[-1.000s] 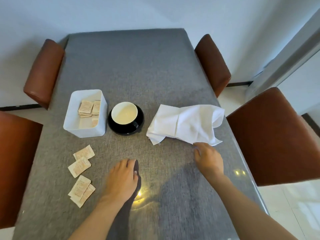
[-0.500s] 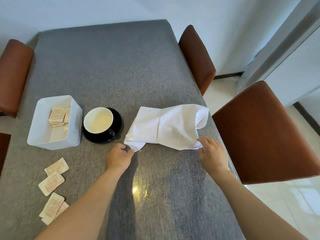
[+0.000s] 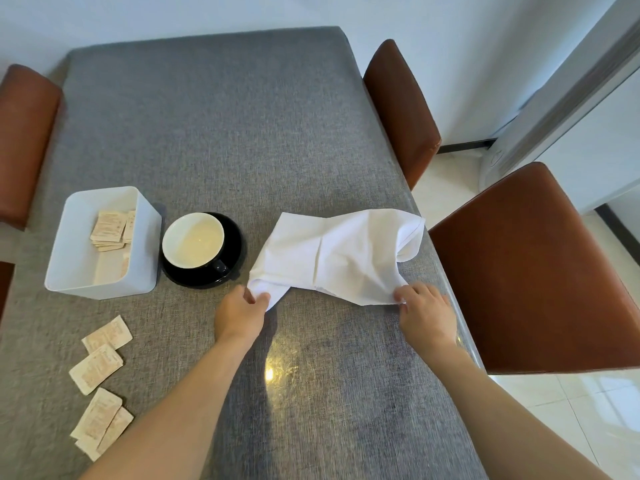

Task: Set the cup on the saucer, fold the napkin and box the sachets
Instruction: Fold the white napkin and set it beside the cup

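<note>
A crumpled white napkin lies on the grey table near its right edge. My left hand pinches the napkin's near left corner and my right hand pinches its near right corner. A black cup with a cream inside stands on a black saucer to the left of the napkin. Beside the saucer, a white box holds several tan sachets. Several loose sachets lie on the table at the near left.
The table has a grey cloth under a glossy cover. Brown chairs stand around it: two on the right and one at the far left. The table's right edge runs close to my right hand.
My left hand went from flat on the table up to the napkin's left corner and closed on it. My right hand took hold of the right corner. The view shifted right.
</note>
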